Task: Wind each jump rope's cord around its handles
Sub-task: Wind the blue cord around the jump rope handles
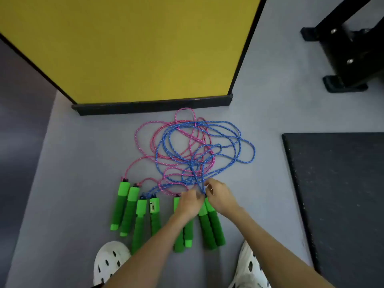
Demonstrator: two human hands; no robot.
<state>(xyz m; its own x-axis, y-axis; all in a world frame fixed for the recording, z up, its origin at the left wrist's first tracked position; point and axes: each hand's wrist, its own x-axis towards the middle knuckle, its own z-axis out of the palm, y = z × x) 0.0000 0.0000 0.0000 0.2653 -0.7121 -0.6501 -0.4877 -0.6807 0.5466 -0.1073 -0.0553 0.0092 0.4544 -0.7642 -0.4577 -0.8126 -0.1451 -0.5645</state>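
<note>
Left hand, right hand seemingly pinch blue cord.

Ribbed matt foam handles, braided cords, speckled rubbery mat, smooth grey floor

Gym-like room: black rubber mat, bolted black equipment frame, jump ropes.

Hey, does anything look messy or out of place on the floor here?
Yes. The pink cords and blue cords lie tangled in one loose heap beyond the row of handles, none wound yet. The left hand and right hand are at its near edge.
</note>
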